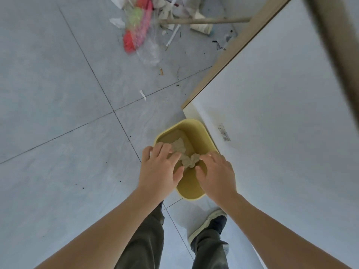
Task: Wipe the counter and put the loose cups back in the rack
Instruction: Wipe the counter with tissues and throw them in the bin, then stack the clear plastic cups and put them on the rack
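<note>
Both forearms reach down so left hand (159,169) and right hand (215,171), fingers spread, unclamped, hover over crumpled paper (184,152) in yellow bin (202,136) beside white worktop (281,113); cups, rack unseen; release wad fully inside bin.

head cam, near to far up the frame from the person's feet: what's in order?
Shoe → hands, left hand and right hand, over the yellow bin holding crumpled paper → white paper scrap → cigarette butt → broom and litter pile.

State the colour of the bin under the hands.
Yellow; the bin shows in the head view.
</note>
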